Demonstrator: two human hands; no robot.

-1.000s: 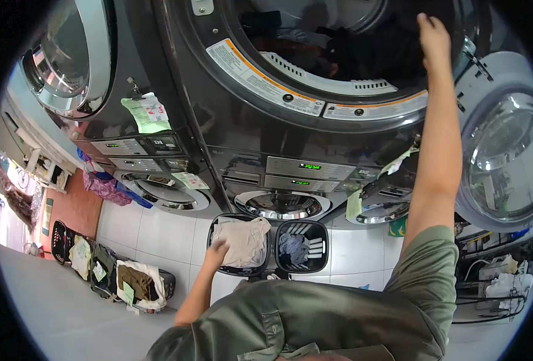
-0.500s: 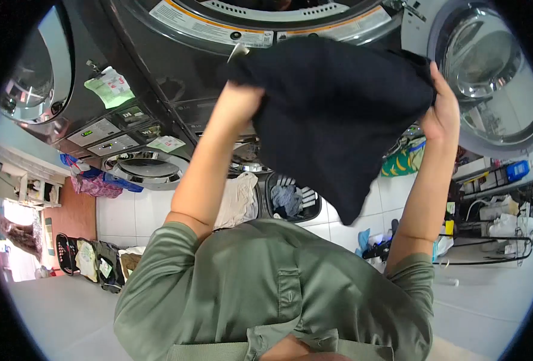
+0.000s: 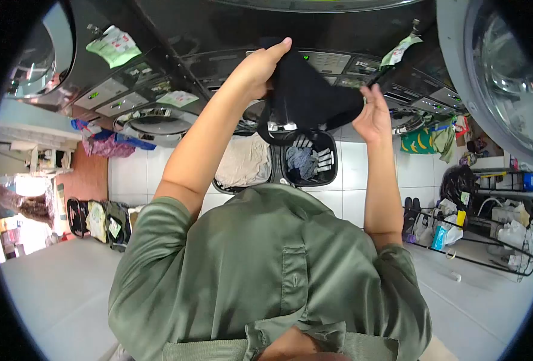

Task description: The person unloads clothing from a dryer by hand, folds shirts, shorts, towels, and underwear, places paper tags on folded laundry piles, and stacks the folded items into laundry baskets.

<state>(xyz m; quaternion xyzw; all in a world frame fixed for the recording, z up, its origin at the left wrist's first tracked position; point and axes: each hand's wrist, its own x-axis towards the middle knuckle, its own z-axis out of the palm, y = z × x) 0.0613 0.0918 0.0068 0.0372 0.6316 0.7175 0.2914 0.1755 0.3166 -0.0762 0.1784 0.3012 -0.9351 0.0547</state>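
Note:
A black cloth garment [image 3: 311,99] hangs bunched between my two hands in front of the dryer; its exact kind is hard to make out. My left hand [image 3: 263,67] is closed on its upper left part, the thumb pointing up. At the garment's right edge, my right hand [image 3: 373,117] pinches the cloth, fingers pointing upward. One loose dark fold droops at the lower left, over the baskets.
Below stand a basket with beige cloth [image 3: 242,162] and a black basket [image 3: 332,159] with grey-blue cloth inside. An open round machine door [image 3: 495,78] juts out at right. Near it is a wire rack [image 3: 489,253] with bags. Dark machines with control panels line the front.
The garment has come lower and gone from spread wide to bunched and narrower. My hands have drawn closer together, the right one moving left and down. The view has shifted, showing more control panels.

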